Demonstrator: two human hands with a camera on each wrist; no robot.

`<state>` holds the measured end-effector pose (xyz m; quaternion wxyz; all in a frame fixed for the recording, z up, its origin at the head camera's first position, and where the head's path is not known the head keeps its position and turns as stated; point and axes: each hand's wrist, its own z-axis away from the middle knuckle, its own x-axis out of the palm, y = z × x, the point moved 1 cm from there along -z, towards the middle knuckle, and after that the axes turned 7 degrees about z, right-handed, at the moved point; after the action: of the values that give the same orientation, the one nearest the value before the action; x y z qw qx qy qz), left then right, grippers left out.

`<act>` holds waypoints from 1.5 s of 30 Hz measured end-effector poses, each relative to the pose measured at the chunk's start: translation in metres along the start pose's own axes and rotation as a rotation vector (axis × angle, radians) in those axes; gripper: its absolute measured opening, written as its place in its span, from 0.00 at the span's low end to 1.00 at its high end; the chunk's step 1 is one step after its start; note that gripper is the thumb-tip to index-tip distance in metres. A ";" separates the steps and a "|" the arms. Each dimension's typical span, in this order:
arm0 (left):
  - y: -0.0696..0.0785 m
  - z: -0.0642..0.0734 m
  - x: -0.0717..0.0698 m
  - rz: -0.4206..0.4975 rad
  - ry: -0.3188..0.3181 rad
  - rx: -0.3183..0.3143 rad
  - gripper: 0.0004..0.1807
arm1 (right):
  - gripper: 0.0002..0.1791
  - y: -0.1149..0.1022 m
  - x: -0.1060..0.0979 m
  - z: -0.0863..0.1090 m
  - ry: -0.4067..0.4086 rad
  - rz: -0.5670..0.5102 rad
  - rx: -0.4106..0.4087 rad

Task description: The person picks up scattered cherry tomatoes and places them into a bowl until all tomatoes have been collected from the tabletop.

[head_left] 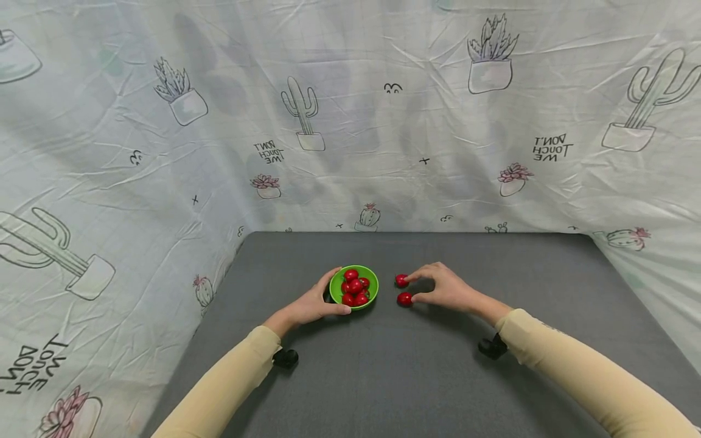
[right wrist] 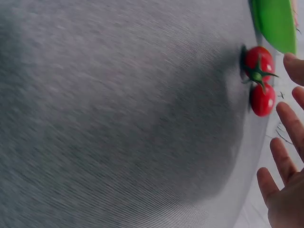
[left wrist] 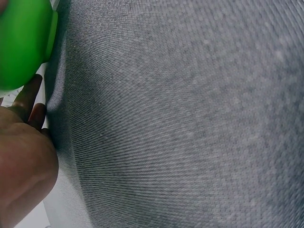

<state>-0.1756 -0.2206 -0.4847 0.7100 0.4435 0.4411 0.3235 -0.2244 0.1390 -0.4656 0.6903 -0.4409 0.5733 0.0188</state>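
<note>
Small red tomatoes fill the middle of a green bowl [head_left: 373, 286] standing on the table. My left hand [head_left: 312, 304] grips the bowl from its left side, thumb at the near rim and fingers at the far side. Two loose tomatoes, a farther one [head_left: 401, 280] and a nearer one [head_left: 404, 299], lie to the right of the bowl. Around their right side my right hand [head_left: 448, 291] hovers with thumb and forefinger spread apart. In the right wrist view its fingers look extended, and a green stem tops the nearer tomato [right wrist: 259, 61]. Whether the fingertips touch either tomato I cannot tell.
A dark grey cloth-covered table [head_left: 350, 377] lies under everything. Behind it and at the sides hangs a pale curtain [head_left: 350, 121] printed with cacti. Black wrist devices sit below each cuff, the left one [head_left: 286, 359] and the right one [head_left: 493, 347].
</note>
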 end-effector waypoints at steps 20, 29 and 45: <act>-0.002 0.000 0.000 0.006 0.008 0.003 0.58 | 0.23 -0.002 0.027 0.003 0.027 0.080 0.003; -0.004 -0.002 0.000 0.009 0.008 -0.008 0.57 | 0.21 -0.001 0.030 0.000 0.049 0.087 0.005; 0.001 -0.001 0.000 0.011 0.009 -0.019 0.58 | 0.18 -0.002 0.031 0.000 0.053 0.080 0.025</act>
<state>-0.1764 -0.2201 -0.4844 0.7104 0.4376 0.4387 0.3337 -0.2129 0.1227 -0.4899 0.6790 -0.4093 0.6088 0.0273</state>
